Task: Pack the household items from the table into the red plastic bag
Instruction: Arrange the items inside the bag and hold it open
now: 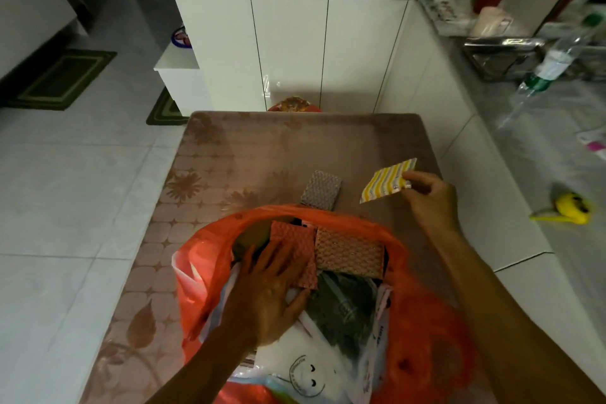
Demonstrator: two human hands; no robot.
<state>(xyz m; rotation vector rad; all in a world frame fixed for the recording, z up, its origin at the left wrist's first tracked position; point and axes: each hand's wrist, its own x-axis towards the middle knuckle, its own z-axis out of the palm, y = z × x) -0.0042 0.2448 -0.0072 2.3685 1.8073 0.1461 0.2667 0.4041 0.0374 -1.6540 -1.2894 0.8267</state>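
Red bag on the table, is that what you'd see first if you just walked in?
Yes, the bright red plastic bag at the near end of the table grabs the eye, already stuffed, with the left hand pressing inside. Next is the yellow striped packet pinched in the right hand above the table, and a grey sponge lying behind the bag.

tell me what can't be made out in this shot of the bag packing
- Head view: the lower contents of the red plastic bag are covered by the sponges on top and the left hand.
- The print on the yellow striped packet, pinched by the right hand, is too small to read.
- The near end of the bag is cut off by the bottom edge.
- The bottle on the counter is motion-blurred.
- The grey sponge has its near end behind the bag rim.
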